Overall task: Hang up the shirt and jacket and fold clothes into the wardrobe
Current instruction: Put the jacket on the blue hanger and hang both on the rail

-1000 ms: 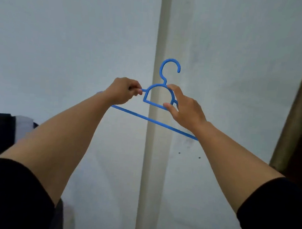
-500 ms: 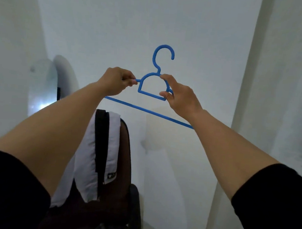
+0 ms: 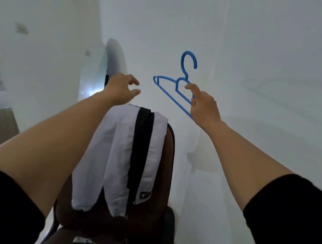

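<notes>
Fingers of the left hand (image 3: 120,91) have just let go and hang loosely apart, so only the right hand (image 3: 203,105) pinches the hanger (image 3: 169,95), freeing the left for the jacket (image 3: 120,153) draped on the chair (image 3: 171,141).

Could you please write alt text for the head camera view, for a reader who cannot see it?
A person's right hand holds a blue plastic hanger up by its neck in front of a white wall, while the left hand, fingers loosely spread and holding nothing, reaches forward above a white and black garment draped over a dark brown chair back.
</notes>
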A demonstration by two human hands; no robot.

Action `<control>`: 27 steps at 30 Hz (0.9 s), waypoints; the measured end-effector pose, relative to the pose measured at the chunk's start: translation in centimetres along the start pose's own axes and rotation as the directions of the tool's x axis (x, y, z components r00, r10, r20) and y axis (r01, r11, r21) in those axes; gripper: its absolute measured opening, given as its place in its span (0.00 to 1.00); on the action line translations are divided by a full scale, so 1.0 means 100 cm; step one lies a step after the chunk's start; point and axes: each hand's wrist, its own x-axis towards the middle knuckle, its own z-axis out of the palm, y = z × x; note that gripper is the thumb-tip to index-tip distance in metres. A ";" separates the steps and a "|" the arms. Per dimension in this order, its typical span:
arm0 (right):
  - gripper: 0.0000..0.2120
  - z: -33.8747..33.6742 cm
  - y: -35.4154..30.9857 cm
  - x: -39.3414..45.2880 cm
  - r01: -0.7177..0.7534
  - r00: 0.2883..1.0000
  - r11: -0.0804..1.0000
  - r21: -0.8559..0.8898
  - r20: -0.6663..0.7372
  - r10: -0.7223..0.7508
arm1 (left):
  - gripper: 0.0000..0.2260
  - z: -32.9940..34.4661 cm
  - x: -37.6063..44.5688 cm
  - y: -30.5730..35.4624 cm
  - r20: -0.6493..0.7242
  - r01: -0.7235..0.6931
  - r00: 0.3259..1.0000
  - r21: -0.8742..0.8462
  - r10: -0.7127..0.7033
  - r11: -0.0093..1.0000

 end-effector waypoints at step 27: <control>0.19 0.161 0.070 0.092 0.039 0.971 0.989 0.140 0.228 -0.071 | 0.16 0.152 0.124 -0.077 -0.001 0.460 0.866 0.395 -0.500 0.795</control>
